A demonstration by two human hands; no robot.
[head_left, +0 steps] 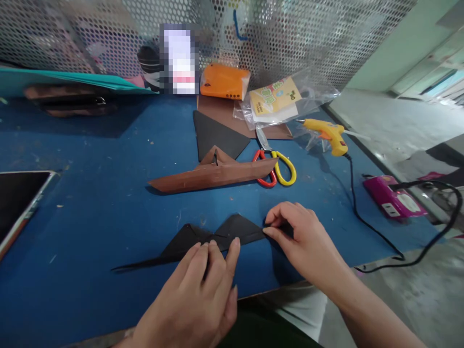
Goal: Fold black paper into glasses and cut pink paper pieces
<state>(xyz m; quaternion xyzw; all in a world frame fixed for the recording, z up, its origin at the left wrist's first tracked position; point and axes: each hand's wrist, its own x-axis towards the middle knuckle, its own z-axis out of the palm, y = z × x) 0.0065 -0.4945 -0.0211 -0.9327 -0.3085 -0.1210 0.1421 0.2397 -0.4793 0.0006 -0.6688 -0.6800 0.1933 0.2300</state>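
Observation:
A folded piece of black paper (235, 228) with two pointed peaks and a long thin left end lies near the table's front edge. Across its lower middle rest the fingertips of my left hand (203, 285), stretched out and pressing down on the edge. My right hand (299, 234) pinches the paper's right tip between thumb and forefinger. Just beyond is a brown folded paper piece (213, 175) shaped like a boat. Its right end overlaps the scissors (266, 140), which have one red and one yellow handle. Behind it lies a flat black paper sheet (217, 135).
A yellow glue gun (328, 133) lies at right, its cord reaching a magenta power strip (395, 197). At the back are brown paper (217, 106), an orange packet (225, 81) and a plastic bag (277, 99). A dark tablet-like panel (21, 198) is at left.

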